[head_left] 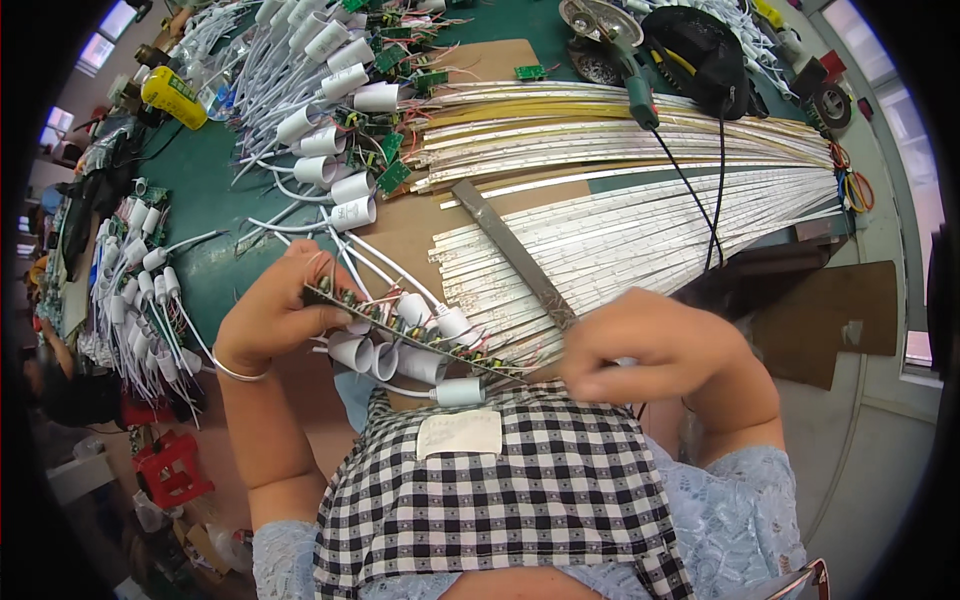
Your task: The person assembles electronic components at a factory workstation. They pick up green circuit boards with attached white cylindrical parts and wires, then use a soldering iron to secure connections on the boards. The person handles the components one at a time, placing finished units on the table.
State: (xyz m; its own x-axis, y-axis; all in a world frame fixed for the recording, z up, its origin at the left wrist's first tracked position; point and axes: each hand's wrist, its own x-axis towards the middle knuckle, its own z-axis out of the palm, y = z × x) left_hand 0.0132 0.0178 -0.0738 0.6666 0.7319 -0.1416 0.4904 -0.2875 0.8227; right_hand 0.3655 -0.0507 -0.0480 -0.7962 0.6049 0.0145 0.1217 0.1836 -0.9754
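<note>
- Between the hands, the board (415, 339) slants bodyward, left to right.
- Left hand (285, 308) grips its left end.
- Right hand (655, 350), curled, just beyond its right end; cannot tell if gripping.

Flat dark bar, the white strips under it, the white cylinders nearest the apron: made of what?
Flat bar: probably metal, though wood isn't ruled out; dull grey-brown, straight-edged.
White strips: perhaps coated metal or circuit-board stock; thin, pale, shiny in places.
White cylinders: likely moulded plastic; smooth, even white, rounded walls.
</note>
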